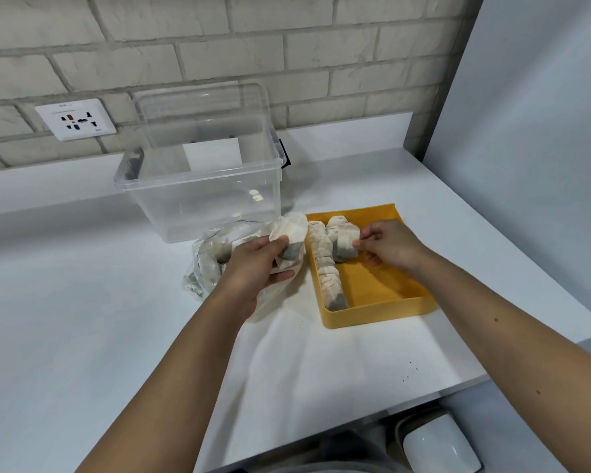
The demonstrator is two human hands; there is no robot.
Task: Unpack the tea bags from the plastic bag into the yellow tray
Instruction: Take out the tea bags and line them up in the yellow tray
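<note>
The yellow tray (382, 302) lies on the white counter, right of centre. A row of several tea bags (325, 264) stands along its left wall, and a shorter second row begins beside it. My right hand (386, 245) pinches one tea bag (346, 245) at the near end of that second row, inside the tray. Left of the tray lies the crumpled clear plastic bag (207, 264) with tea bags still inside. My left hand (253, 268) rests on the bag's mouth and grips a small bunch of tea bags (289, 240).
An open clear plastic storage box (202, 186) stands behind the bag against the brick wall. A wall socket (75, 119) is at the left. The counter edge runs close on the right, with a white lidded bin (440, 445) below it.
</note>
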